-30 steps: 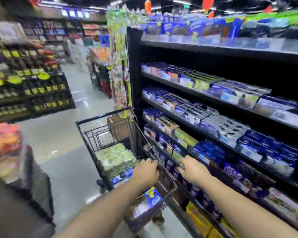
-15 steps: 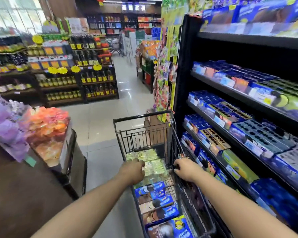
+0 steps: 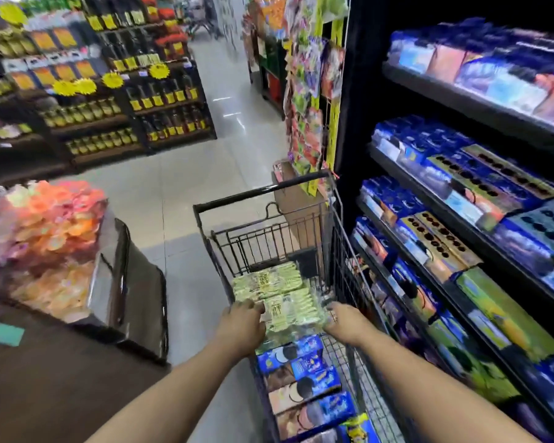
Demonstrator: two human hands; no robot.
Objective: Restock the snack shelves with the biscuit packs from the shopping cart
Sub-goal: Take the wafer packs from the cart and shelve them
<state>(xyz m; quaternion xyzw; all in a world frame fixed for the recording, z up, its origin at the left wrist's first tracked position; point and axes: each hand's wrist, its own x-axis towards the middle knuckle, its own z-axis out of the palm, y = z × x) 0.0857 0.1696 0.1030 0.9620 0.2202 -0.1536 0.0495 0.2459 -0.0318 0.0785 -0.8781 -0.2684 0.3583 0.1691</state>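
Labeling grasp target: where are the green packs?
Head view, lower centre: green packs in the cart, between left hand and right hand, beyond the blue packs.

The black wire shopping cart (image 3: 263,199) at lower centre carries pale green packs (image 3: 269,279) with dark print and blue biscuit packs (image 3: 298,366) showing black-and-white cookies. On the right, the black shelves (image 3: 362,107) hold mostly blue packs. Orange-pink snack bags (image 3: 55,219) sit at left.

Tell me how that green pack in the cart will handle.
Likely bendy: the green pack looks like slim sleeves bundled in film, so it may sag. The glossy film could slip. Left hand and right hand gripping both ends suit that.
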